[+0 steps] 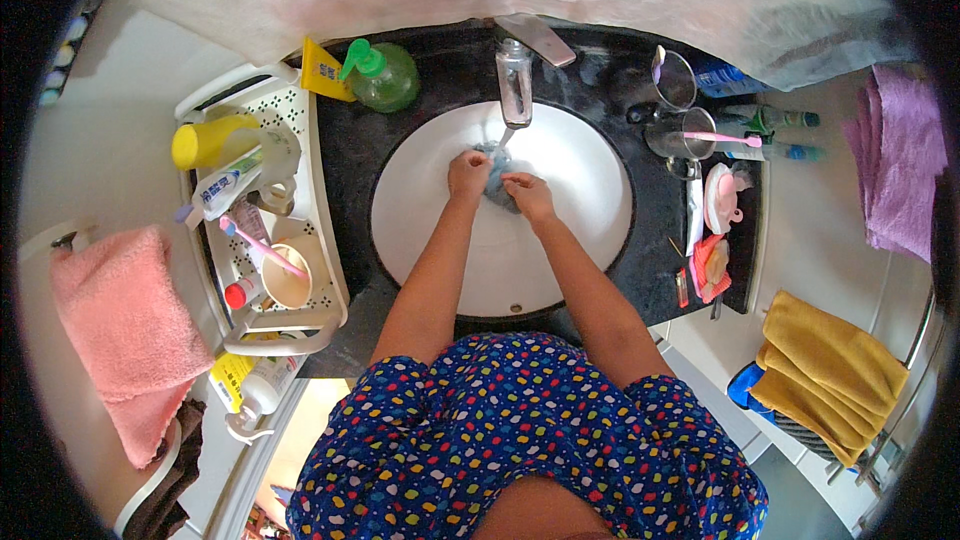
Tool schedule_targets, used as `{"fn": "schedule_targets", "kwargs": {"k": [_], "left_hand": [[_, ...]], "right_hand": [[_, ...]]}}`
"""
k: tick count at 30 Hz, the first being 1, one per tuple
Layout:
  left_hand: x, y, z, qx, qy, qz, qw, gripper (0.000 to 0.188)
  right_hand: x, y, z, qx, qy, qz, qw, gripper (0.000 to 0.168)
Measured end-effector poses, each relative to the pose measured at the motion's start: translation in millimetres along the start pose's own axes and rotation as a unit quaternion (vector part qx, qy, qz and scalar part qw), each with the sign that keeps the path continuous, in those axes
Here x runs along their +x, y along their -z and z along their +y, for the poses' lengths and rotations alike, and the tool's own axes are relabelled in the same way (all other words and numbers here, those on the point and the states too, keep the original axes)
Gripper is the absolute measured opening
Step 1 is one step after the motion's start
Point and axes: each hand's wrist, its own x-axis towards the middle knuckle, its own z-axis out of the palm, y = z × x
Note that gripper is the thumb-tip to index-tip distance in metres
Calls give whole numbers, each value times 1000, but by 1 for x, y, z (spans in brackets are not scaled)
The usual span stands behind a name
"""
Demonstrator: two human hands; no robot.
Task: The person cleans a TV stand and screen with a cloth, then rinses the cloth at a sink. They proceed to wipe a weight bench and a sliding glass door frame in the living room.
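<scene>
Both of my hands are inside a white oval washbasin (442, 255), under a chrome faucet (514, 86) from which a thin stream of water runs. My left hand (471, 174) pinches the left side of a bluish-grey, wet, soft thing (496, 178), perhaps a cloth or mesh; its exact kind is unclear. On the right side of that same thing, my right hand (529, 196) has its fingertips closed on an edge. The bluish-grey thing lies between the hands, low in the bowl, partly hidden by fingers and water.
On the black countertop (352, 187), a white plastic basket (330, 240) holds cups, toothpaste and a toothbrush. A green pump bottle (386, 79) and yellow tube (324, 71) stand behind. Glass mugs (681, 136) and a pink soap dish (724, 199) are at right. Towels hang both sides.
</scene>
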Motion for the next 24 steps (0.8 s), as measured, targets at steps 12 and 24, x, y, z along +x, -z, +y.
{"fn": "schedule_targets", "kwargs": {"k": [12, 24], "left_hand": [[-69, 25, 41, -331, 105, -45, 937, 27], [-67, 42, 30, -338, -72, 83, 935, 18]], "right_hand": [[-4, 5, -44, 159, -17, -69, 985, 26], [0, 0, -46, 469, -116, 4, 876, 20]]}}
